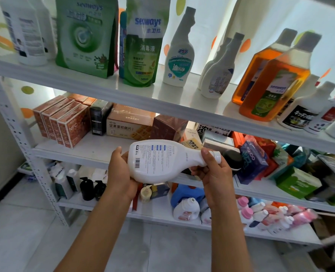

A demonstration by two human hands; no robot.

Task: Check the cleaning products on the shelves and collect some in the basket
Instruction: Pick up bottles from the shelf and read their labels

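A white bottle (162,160) lies sideways in front of me, its back label and barcode facing up. My left hand (119,171) grips its wide base. My right hand (211,169) grips its narrow neck just below the white cap. The bottle hovers in front of the middle shelf of a white metal rack (135,95). On the top shelf stand green refill pouches (86,36), white spray-type bottles (179,55) and amber disinfectant bottles (270,89). No basket is in view.
The middle shelf holds orange cartons (64,122), snack boxes (127,126) and mixed packets to the right. The lower shelf (158,213) carries black pump bottles, a blue jug and pink-capped bottles. Grey tiled floor lies below, to the left.
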